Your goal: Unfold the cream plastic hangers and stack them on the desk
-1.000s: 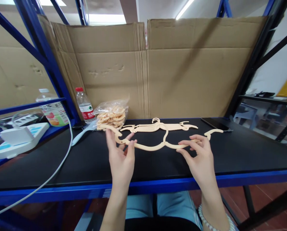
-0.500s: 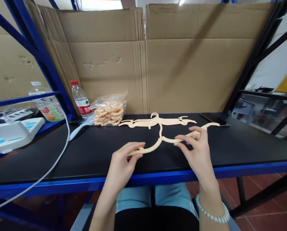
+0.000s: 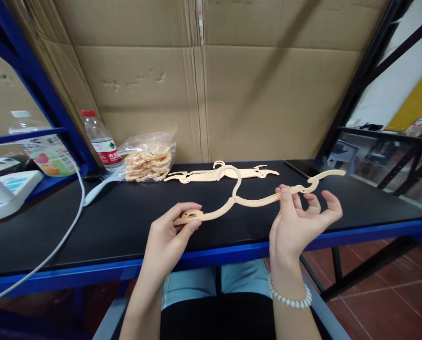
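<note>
A cream plastic hanger (image 3: 256,202) with a curved hook is held above the black tabletop. My left hand (image 3: 170,233) pinches its left arm near the end. At the other side my right hand (image 3: 297,226) has turned palm up, with thumb or finger tips against the right arm and the remaining fingers spread. The hanger's right tip extends past that hand. Behind it, flat on the table, lie several similar cream hangers (image 3: 203,176) in a stack, partly overlapped in view by the held hook.
A clear bag of cream pieces (image 3: 149,160) stands at the back left, beside a red-capped bottle (image 3: 104,146) and a pale blue-handled utensil (image 3: 99,190). A white cable (image 3: 67,236) crosses the left side. A dark phone (image 3: 299,168) lies at the back right; cardboard (image 3: 267,104) stands behind.
My right hand has rotated and its outer fingers have opened away from the hanger, whose right end is now more exposed. The camera view has shifted down and right.
</note>
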`<state>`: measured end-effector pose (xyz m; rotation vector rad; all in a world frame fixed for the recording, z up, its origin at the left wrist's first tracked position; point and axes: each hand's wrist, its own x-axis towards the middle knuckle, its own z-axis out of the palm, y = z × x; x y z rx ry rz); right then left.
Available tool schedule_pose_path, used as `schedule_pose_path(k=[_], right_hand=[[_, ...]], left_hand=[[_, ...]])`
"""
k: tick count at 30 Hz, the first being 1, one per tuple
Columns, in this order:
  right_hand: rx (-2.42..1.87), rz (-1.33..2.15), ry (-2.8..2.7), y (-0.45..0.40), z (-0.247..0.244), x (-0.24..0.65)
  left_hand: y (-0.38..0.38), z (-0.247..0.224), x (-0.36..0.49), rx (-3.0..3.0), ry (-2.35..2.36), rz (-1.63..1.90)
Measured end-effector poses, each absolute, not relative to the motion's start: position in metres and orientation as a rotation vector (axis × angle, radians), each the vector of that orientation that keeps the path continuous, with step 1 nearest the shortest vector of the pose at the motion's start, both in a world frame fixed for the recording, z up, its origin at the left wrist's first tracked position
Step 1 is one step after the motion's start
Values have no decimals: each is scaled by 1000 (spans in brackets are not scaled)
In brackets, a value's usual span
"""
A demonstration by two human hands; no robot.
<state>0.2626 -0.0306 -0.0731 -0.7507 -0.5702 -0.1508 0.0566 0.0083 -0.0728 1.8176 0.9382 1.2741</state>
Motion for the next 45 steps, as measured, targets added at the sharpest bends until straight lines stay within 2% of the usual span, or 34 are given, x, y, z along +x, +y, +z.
schedule_pose_path(k=[7,18,23,28,35,38,41,45], right_hand=[[-781,267,-744,-30,-79,270],[-922,720,-1196,-35,-82,272],[-834,634,-924,-31,-83,272],[-797,524,-617,-28,-80,268],[-677,443,-486,-27,-81,266],[-761,435,-646,-27,-81,261],[-946,542,-1074,-29,-79,253],[-1000,676,-1359,-32,-75,246]], left_hand=[[5,-68,58,1545,887,1454],[8,-69,61,1244,835,1746],[9,-66,62,1154,795,1779],[12,-61,80,1161,761,1669],[11,-63,97,1166,691,1613],[10,-66,97,1271,727,1514],[10,-68,98,1435,767,1398],[11,-70,99,1526,790,1394]])
